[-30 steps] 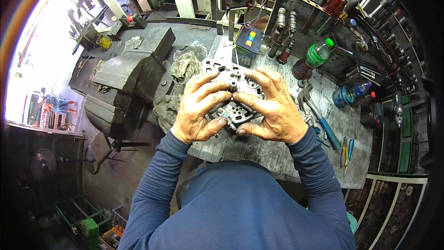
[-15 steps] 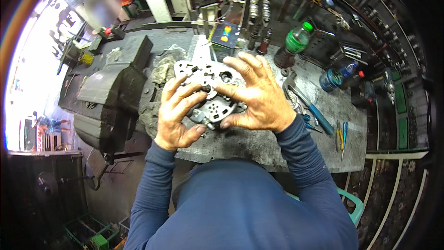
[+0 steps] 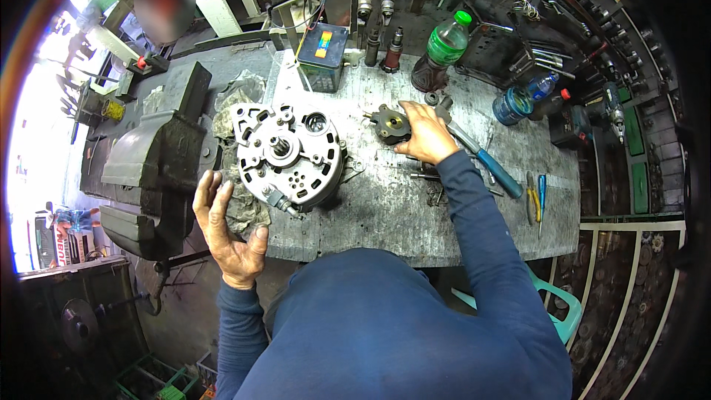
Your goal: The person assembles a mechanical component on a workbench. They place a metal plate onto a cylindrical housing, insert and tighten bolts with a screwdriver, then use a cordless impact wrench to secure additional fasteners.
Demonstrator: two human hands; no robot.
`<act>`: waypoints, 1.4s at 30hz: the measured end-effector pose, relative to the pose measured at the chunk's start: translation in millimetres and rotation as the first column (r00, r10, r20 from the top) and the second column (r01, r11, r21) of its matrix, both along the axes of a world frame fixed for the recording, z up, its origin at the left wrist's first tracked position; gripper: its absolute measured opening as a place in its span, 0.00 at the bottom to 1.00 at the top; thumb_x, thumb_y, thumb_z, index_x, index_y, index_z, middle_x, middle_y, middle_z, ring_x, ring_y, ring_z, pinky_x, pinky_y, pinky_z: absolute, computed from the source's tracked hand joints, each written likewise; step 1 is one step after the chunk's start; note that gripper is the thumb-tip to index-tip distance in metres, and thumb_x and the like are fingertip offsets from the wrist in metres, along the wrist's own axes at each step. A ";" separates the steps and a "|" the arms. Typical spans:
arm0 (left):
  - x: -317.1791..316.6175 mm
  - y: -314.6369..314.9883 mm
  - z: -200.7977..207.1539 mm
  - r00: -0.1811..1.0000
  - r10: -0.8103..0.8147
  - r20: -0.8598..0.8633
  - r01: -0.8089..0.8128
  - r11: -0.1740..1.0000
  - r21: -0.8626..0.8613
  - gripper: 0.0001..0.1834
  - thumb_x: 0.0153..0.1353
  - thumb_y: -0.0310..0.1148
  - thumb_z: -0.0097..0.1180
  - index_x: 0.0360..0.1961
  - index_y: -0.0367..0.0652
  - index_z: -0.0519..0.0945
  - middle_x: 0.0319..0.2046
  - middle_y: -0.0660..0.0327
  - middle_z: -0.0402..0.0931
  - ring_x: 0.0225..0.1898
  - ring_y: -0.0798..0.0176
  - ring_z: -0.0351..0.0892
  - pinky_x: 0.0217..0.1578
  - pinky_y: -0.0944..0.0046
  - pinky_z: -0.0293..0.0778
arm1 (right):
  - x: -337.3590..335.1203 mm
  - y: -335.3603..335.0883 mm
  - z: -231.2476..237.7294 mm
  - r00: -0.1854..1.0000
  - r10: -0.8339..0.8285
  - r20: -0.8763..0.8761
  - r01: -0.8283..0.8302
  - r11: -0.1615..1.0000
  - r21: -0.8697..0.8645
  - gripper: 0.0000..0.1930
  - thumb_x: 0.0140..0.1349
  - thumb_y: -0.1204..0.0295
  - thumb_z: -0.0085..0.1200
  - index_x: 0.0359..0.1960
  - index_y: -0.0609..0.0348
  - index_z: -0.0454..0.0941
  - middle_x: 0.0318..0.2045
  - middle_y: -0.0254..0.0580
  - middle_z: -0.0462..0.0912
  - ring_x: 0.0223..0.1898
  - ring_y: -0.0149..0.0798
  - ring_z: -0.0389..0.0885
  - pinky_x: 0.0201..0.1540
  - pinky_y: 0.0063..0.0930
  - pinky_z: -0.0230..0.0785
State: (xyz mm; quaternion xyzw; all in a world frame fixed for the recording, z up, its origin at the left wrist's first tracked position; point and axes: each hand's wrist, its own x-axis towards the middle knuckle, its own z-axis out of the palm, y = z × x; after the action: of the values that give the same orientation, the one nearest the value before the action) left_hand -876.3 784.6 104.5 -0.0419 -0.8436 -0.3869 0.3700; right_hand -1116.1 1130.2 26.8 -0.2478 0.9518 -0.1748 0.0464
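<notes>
A silver alternator (image 3: 296, 172) rests on the workbench with its splined shaft (image 3: 280, 147) facing up. Just off its lower left side is my left hand (image 3: 231, 241), open, fingers apart and holding nothing. Over on the right, my right hand (image 3: 429, 133) grips a dark round vacuum pump (image 3: 389, 126) with a brass-coloured centre and a small pipe stub. The fingertips on the pump's far side are partly hidden. Behind that hand lies a hammer (image 3: 489, 163) with a blue handle.
A large bench vise (image 3: 155, 155) stands left, beside crumpled rags (image 3: 241, 211). A battery (image 3: 323, 59) and a green-capped bottle (image 3: 448, 48) stand at the back. Screwdrivers (image 3: 541, 196), a blue bottle (image 3: 512, 107) and a cordless drill (image 3: 615, 111) are to the right.
Both hands have left the alternator. The left drew back toward the lower left; the right moved right and took hold of the vacuum pump. The whole view has shifted slightly.
</notes>
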 end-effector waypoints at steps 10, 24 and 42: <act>36.0 26.5 4.4 0.999 -0.010 0.037 0.011 0.999 -0.033 0.33 0.56 0.40 0.71 0.60 0.33 0.79 0.60 0.42 0.74 0.61 0.43 0.78 0.60 0.49 0.77 | -26.5 -9.6 -6.8 0.996 0.053 0.075 -0.056 0.997 0.046 0.41 0.40 0.55 0.81 0.58 0.58 0.82 0.56 0.46 0.82 0.62 0.54 0.78 0.64 0.53 0.70; 5.2 119.0 -78.4 0.241 -0.969 0.050 -0.182 0.005 0.983 0.60 0.68 0.56 0.67 0.83 0.44 0.38 0.78 0.48 0.55 0.75 0.52 0.62 0.71 0.52 0.65 | 180.8 -26.9 113.5 0.864 -0.183 0.469 0.245 0.967 -0.073 0.28 0.39 0.55 0.82 0.35 0.64 0.87 0.32 0.56 0.89 0.36 0.53 0.91 0.42 0.43 0.81; 141.3 -104.1 -110.0 0.975 -0.219 0.047 -0.101 -0.242 0.965 0.44 0.68 0.70 0.51 0.69 0.43 0.74 0.53 0.54 0.84 0.50 0.55 0.86 0.48 0.47 0.84 | 177.3 -340.3 -49.9 0.832 0.551 -0.063 -0.548 0.834 0.063 0.46 0.51 0.56 0.77 0.74 0.43 0.69 0.74 0.60 0.63 0.66 0.68 0.70 0.65 0.51 0.73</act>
State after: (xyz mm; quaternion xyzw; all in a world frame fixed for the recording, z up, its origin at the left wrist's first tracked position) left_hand -735.0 680.4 -5.6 0.2638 -0.2434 -0.9207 0.1532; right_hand -938.8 789.9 -23.1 -0.5162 0.8452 -0.1241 0.0622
